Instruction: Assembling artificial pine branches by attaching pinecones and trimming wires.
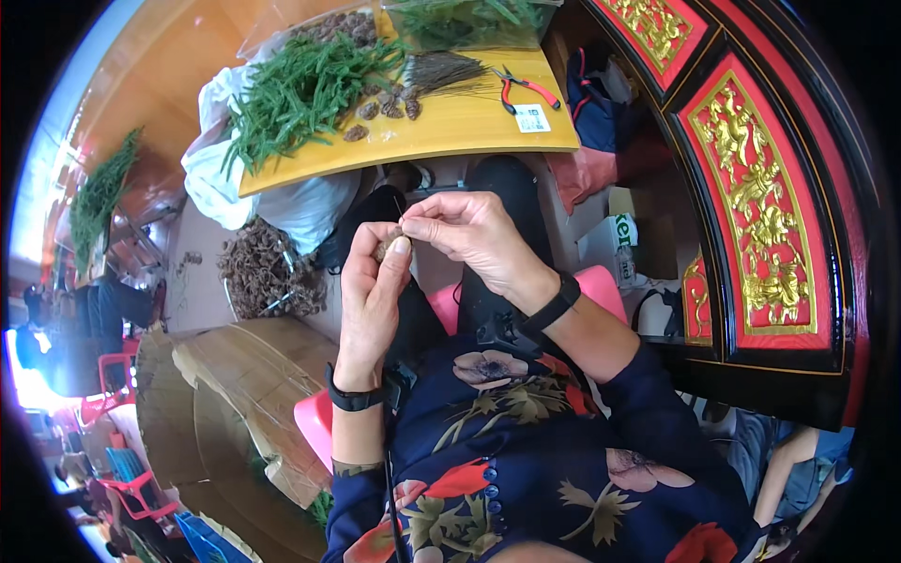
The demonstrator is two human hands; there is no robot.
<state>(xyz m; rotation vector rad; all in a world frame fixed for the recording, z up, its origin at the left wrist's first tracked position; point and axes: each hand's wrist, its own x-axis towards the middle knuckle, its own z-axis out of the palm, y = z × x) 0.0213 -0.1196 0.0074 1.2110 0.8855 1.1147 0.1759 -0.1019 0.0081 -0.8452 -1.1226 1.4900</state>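
bright daylight, blown-out glare at far left of yellow table [450, 131] | soft shadow under table | strong fisheye bend, black vignette at rim | centre sharp, edges smeared

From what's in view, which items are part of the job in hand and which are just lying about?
In use:
- left hand holding a small brown cone
- right hand pinching a thin wire at the cone
- green sprigs, loose cones and wire bundle on the yellow table

Lying about:
- red-handled pliers
- white bag
- cardboard sheets
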